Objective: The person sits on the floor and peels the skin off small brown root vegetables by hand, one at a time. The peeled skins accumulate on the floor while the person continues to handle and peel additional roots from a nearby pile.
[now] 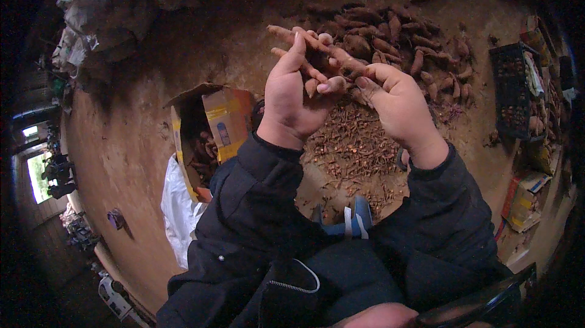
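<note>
My left hand (pixel 292 95) is turned palm up, with its fingers around a long, thin sweet potato root (pixel 348 61). A second slender root (pixel 313 71) lies across the same palm, below the first. My right hand (pixel 402 104) pinches the right end of the long root between thumb and fingers. Past my hands, a heap of reddish-brown sweet potatoes (pixel 388 31) lies on the floor. Beneath them, root trimmings (pixel 352 145) are scattered, some showing pale orange cut ends. Part of the heap is hidden behind my hands.
Left of me stands an open cardboard box (pixel 228 113) with sweet potatoes inside, beside a white plastic sack (pixel 176 214). A black plastic crate (pixel 509 95) and another cardboard box (pixel 523 204) line the right side. Pale sacks (pixel 87 31) are piled at upper left. A small purple object (pixel 115 219) sits on the floor.
</note>
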The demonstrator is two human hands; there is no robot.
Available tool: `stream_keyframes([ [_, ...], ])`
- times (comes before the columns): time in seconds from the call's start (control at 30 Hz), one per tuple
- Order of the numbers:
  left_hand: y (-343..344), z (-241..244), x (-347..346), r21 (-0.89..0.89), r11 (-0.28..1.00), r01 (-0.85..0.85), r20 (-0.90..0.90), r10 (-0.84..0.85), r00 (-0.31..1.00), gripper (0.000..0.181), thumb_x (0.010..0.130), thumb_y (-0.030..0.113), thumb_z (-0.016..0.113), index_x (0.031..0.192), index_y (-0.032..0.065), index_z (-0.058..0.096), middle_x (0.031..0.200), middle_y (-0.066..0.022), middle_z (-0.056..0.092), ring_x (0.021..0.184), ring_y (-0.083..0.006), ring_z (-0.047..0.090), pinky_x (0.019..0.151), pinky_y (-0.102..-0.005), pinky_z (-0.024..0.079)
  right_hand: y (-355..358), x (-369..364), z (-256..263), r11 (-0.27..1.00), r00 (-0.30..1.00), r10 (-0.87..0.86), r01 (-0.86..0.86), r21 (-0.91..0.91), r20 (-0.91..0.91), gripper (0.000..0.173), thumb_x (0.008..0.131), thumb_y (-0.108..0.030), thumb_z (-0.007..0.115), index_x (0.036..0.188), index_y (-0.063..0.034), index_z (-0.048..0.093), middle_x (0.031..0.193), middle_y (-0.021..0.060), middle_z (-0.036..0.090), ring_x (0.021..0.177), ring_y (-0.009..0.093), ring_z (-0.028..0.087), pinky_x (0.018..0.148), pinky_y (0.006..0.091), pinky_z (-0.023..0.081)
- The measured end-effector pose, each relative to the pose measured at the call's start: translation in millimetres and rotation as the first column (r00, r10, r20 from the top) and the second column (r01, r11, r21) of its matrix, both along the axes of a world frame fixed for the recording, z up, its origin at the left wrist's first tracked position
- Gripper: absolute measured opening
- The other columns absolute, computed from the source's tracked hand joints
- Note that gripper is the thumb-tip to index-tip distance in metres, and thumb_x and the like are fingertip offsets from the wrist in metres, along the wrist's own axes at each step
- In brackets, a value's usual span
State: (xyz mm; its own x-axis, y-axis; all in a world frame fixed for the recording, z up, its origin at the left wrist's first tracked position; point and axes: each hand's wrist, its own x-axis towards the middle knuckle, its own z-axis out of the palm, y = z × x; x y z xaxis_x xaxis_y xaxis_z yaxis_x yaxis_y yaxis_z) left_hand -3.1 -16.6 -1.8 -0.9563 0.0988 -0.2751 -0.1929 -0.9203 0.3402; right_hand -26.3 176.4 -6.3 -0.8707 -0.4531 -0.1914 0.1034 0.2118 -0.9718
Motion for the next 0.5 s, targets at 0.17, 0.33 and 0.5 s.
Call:
stream_keyframes([
  [0.17,-2,2,1,0.028,1.000,0.005,0.082,-0.008,0.997,0.032,0.111,0.039,0.049,0.127,0.0140,0.060,0.133,-0.0031,0.061,0.107,-0.0200,0.059,0.056,-0.0238,0.045,5,-1,10,0.990,0.981,-0.111,0.123,0.065,-0.161,0.015,0.106,-0.011,0.059,0.104,0.0011,0.068,0.083,0.0044,0.066,0.077,0.011,0.057,0.070,0.0308,0.047],
  [0.33,1,7,2,0.067,0.998,0.019,0.061,-0.023,0.998,0.031,0.111,0.038,0.049,0.128,0.0139,0.058,0.143,-0.0037,0.057,0.111,-0.0210,0.058,0.058,-0.0237,0.045,8,-1,9,0.983,0.980,-0.183,0.183,-0.010,-0.081,0.016,0.106,-0.014,0.059,0.108,0.0005,0.066,0.078,0.0028,0.061,0.072,0.010,0.051,0.066,0.0308,0.045],
  [0.5,8,2,3,-0.055,0.998,-0.037,0.055,0.040,0.998,0.029,0.112,0.037,0.047,0.126,0.0141,0.058,0.139,-0.0041,0.058,0.109,-0.0219,0.058,0.060,-0.0239,0.046,-5,4,13,0.973,0.997,-0.077,0.082,-0.217,0.031,0.024,0.107,-0.015,0.060,0.124,-0.0004,0.068,0.094,0.0036,0.070,0.084,0.009,0.058,0.077,0.0281,0.050],
])
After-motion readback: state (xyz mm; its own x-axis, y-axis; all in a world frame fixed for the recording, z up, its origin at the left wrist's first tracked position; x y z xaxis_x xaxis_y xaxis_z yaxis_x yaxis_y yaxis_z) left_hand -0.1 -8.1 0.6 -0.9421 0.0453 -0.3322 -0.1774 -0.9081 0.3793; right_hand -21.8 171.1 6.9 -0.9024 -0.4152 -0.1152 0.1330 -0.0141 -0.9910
